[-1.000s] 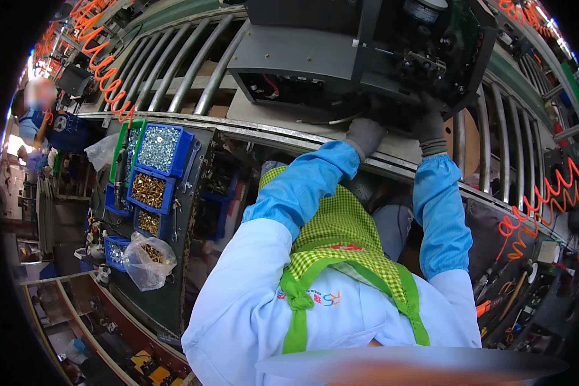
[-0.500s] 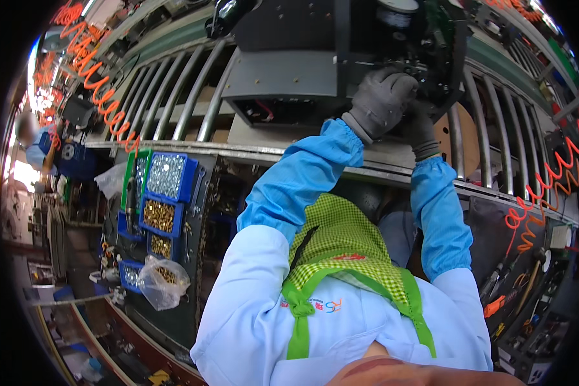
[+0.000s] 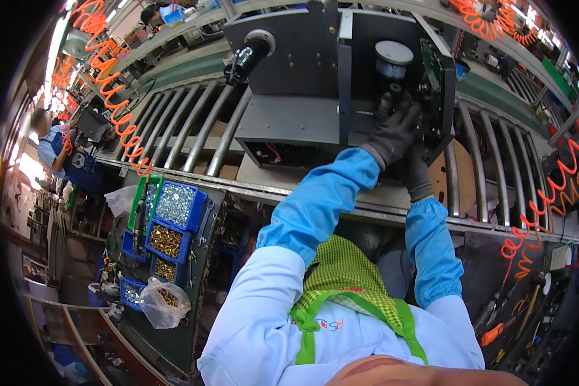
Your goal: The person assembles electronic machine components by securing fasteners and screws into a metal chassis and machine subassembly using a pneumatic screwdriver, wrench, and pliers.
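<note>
A dark grey metal machine housing (image 3: 293,119) stands on the roller conveyor in front of me, with a black cylindrical part (image 3: 254,51) jutting from its upper left. In its right bay sits a black cylinder with a pale round top (image 3: 394,53). My left hand (image 3: 394,132), in a grey glove, reaches into this bay. Its fingers are stretched and slightly apart, their tips by a small round black part (image 3: 395,89) below the cylinder. Lower and to the right is my gloved right hand (image 3: 418,175), its fingers hidden behind the left hand and the housing.
Metal rollers (image 3: 190,132) run on both sides. At left, blue bins hold silvery fasteners (image 3: 177,204) and brass-coloured ones (image 3: 165,240), beside a clear plastic bag (image 3: 164,305). Orange coiled hoses (image 3: 119,109) hang at both sides. Hand tools (image 3: 527,312) lie at right. A person (image 3: 48,145) is far left.
The view has tilted up, showing more of the housing. My left hand's fingers have gone from curled to stretched toward the round black part. The right hand stays close beneath it.
</note>
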The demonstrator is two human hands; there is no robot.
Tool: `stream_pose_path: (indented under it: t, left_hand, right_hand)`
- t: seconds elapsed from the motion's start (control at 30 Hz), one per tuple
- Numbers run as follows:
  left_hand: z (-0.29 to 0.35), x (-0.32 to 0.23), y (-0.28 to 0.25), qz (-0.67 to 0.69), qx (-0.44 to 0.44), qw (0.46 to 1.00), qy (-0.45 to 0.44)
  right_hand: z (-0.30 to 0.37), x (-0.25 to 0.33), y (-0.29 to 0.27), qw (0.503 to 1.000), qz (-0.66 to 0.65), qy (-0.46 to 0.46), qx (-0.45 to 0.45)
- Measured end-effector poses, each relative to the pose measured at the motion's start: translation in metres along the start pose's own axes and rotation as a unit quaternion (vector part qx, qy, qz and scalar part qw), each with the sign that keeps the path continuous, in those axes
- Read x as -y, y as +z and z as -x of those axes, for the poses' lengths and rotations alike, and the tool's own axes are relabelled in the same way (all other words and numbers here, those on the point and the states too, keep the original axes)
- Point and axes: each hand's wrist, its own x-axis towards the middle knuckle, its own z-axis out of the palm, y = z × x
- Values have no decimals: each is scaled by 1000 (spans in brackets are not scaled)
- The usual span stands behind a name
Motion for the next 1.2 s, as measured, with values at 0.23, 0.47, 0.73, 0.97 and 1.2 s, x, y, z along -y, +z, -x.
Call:
stream_pose_path:
  t: [0.23, 0.47, 0.73, 0.97, 1.2]
  left_hand:
    - [-8, -7, -7, 49, 45, 998, 3]
    - [4, 1, 9, 22, 65, 998, 1]
    - [-4, -15, -2, -11, 103, 995, -9]
    - [23, -8, 17, 119, 28, 992, -31]
    - [21, -13, 20, 184, -38, 981, -53]
  right_hand:
    - [14, 1, -12, 999, -29, -21, -10]
    - [11, 0, 5, 966, 217, -133, 42]
    - [14, 29, 21, 450, 859, -243, -14]
    - [5, 28, 38, 517, 845, -138, 21]
    - [-2, 42, 44, 563, 825, -15, 49]
